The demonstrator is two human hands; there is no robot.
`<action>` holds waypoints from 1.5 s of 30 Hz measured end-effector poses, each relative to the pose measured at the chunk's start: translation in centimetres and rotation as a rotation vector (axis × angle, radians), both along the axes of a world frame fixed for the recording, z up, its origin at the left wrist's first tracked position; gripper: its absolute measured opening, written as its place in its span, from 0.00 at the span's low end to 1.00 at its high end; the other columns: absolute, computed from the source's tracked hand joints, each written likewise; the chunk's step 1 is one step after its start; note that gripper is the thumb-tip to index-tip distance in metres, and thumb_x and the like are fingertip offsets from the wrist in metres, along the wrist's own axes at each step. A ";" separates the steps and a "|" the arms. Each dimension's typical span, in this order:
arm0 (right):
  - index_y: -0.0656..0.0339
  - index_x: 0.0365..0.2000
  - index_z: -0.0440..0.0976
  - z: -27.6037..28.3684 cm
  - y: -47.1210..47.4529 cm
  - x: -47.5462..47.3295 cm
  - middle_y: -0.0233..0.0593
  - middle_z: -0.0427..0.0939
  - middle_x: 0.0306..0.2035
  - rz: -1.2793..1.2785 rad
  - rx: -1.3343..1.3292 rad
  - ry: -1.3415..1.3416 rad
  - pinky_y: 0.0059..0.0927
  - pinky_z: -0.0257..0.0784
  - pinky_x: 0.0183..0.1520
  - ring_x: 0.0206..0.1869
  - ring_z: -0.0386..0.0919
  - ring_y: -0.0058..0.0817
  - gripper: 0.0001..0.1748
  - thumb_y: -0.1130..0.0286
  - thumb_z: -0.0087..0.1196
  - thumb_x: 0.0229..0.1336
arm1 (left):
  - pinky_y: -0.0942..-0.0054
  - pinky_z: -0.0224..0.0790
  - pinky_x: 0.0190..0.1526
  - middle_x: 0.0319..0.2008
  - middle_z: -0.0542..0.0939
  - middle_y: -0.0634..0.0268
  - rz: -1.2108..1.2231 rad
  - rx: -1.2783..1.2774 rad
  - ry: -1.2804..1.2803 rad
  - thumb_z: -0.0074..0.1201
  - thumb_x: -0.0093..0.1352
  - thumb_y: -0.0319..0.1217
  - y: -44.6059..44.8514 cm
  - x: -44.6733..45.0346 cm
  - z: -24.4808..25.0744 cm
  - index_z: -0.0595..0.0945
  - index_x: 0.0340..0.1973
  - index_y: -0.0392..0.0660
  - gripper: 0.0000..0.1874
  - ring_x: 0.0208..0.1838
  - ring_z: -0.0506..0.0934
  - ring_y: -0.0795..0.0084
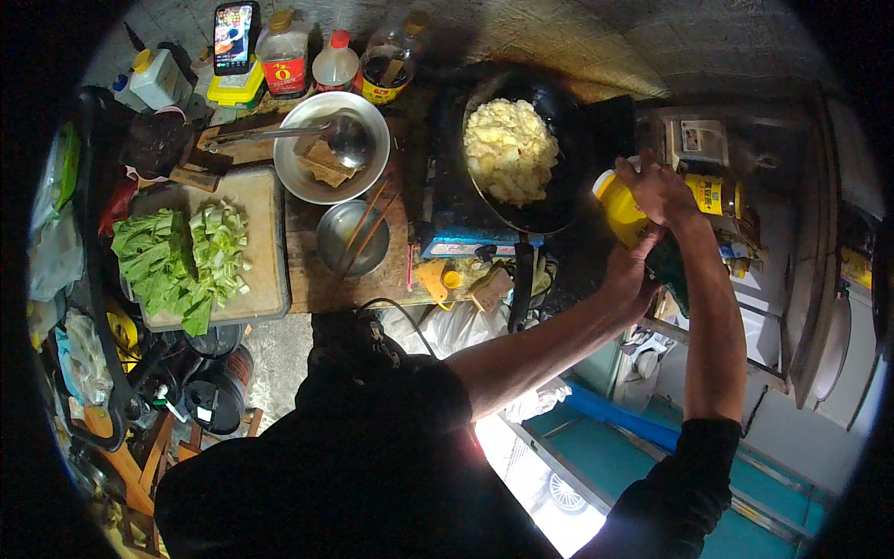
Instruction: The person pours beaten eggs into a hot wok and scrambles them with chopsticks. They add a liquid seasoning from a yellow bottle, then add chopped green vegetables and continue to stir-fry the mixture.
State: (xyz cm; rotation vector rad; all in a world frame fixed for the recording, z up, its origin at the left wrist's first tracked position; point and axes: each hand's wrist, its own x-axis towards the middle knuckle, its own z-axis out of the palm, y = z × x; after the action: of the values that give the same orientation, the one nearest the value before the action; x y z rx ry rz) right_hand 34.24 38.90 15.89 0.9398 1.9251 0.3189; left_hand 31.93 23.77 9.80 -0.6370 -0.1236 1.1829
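To the right of the stove, I hold a yellow container (621,205) with a pale rim between both hands. My left hand (632,272) grips its lower part, and my right hand (660,190) lies over its top end near the rim. Whether a lid is on it, I cannot tell. Just left of the container is a dark wok (576,129) on a gas stove (447,209). A heap of pale yellow cooked food, possibly scrambled egg (511,150), lies in the wok. Behind my right hand stands a yellow-labelled jar (712,195).
Chopped leafy greens (164,248) lie on a cutting board (265,293) at left. A metal bowl (380,136) holds a ladle (349,140); chopsticks (367,230) rest across a smaller bowl (328,244). Bottles (283,52) and a propped phone (234,38) line the wall. The wok handle (522,286) projects towards me.
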 end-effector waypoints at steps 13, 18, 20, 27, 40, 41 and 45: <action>0.46 0.79 0.63 0.2 -0.4 -2.3 0.65 0.70 0.70 -0.003 -0.006 -0.041 0.57 0.82 0.67 0.66 0.80 0.65 0.40 0.69 0.60 0.70 | 0.65 0.84 0.54 0.55 0.87 0.73 -0.020 0.043 -0.010 0.70 0.76 0.41 0.1 -0.4 -0.6 0.78 0.66 0.55 0.25 0.55 0.86 0.74; 0.45 0.80 0.63 -0.3 -0.4 -2.3 0.65 0.69 0.71 -0.045 0.007 -0.056 0.57 0.81 0.68 0.68 0.79 0.65 0.39 0.70 0.59 0.73 | 0.60 0.83 0.60 0.56 0.88 0.70 -0.036 -0.004 -0.040 0.67 0.79 0.39 -0.1 -1.1 -0.5 0.79 0.65 0.52 0.22 0.57 0.87 0.69; 0.44 0.80 0.62 -0.4 -0.2 -2.2 0.65 0.69 0.72 -0.048 -0.007 -0.085 0.57 0.81 0.68 0.68 0.79 0.65 0.38 0.69 0.58 0.74 | 0.60 0.83 0.60 0.56 0.88 0.69 -0.045 -0.002 -0.041 0.67 0.79 0.39 0.0 -1.1 -0.4 0.79 0.65 0.51 0.22 0.57 0.87 0.68; 0.44 0.80 0.61 -0.1 -0.1 -2.3 0.65 0.68 0.73 -0.061 0.008 -0.093 0.58 0.80 0.68 0.69 0.78 0.66 0.40 0.69 0.60 0.71 | 0.60 0.83 0.59 0.54 0.88 0.69 -0.061 -0.011 -0.065 0.66 0.79 0.40 0.3 -0.5 -0.6 0.80 0.63 0.50 0.20 0.55 0.87 0.68; 0.44 0.79 0.64 -0.3 0.8 -0.7 0.63 0.75 0.65 0.019 0.030 -0.055 0.57 0.84 0.62 0.63 0.83 0.63 0.29 0.62 0.43 0.84 | 0.63 0.84 0.56 0.53 0.87 0.71 -0.087 0.014 -0.022 0.73 0.74 0.40 0.4 -1.5 0.0 0.77 0.66 0.53 0.29 0.54 0.87 0.71; 0.43 0.79 0.64 -0.3 0.7 -0.6 0.63 0.75 0.64 0.044 0.042 -0.048 0.57 0.84 0.62 0.63 0.83 0.62 0.29 0.61 0.43 0.84 | 0.63 0.84 0.55 0.53 0.87 0.71 -0.082 0.014 -0.028 0.73 0.74 0.40 0.4 -1.4 -0.1 0.77 0.66 0.53 0.29 0.54 0.87 0.71; 0.43 0.79 0.64 0.0 0.6 -1.1 0.63 0.75 0.65 0.032 0.034 -0.035 0.56 0.82 0.64 0.64 0.82 0.62 0.29 0.63 0.45 0.83 | 0.66 0.84 0.51 0.53 0.87 0.72 -0.053 0.017 -0.045 0.74 0.73 0.41 0.7 -0.8 -0.3 0.77 0.66 0.54 0.29 0.52 0.87 0.71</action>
State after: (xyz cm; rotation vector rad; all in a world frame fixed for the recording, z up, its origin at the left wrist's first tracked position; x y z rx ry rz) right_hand 33.13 39.46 15.84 0.9205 1.9096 0.3848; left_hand 31.17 24.48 9.47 -0.6482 -0.1534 1.1158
